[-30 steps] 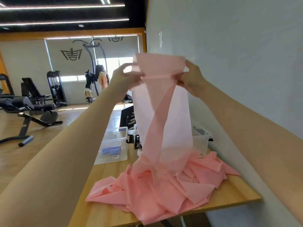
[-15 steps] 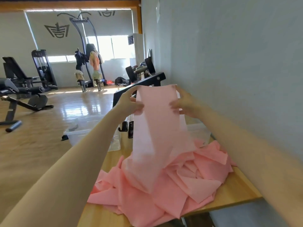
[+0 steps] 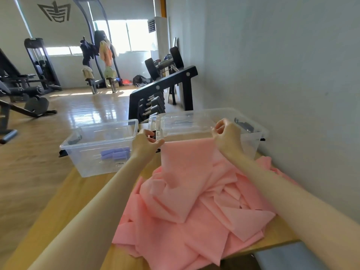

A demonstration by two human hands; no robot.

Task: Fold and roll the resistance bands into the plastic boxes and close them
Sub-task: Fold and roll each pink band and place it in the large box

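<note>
Pink band [image 3: 187,172], top corners pinched in left hand [image 3: 145,142] and right hand [image 3: 227,136]

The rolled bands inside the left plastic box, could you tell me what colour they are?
Light purple rolled bands, seen through the clear left box in the head view.

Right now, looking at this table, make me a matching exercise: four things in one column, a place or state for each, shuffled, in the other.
Things:
1. pink band
2. left box
3. right box
4. purple rolls

Places or states:
A. against the wall, behind the right hand
B. inside a clear box
C. top edge pinched by both hands, the rest heaped on the table
D. lid off, beside the left hand

Pairs: 1-C, 2-D, 3-A, 4-B
</note>
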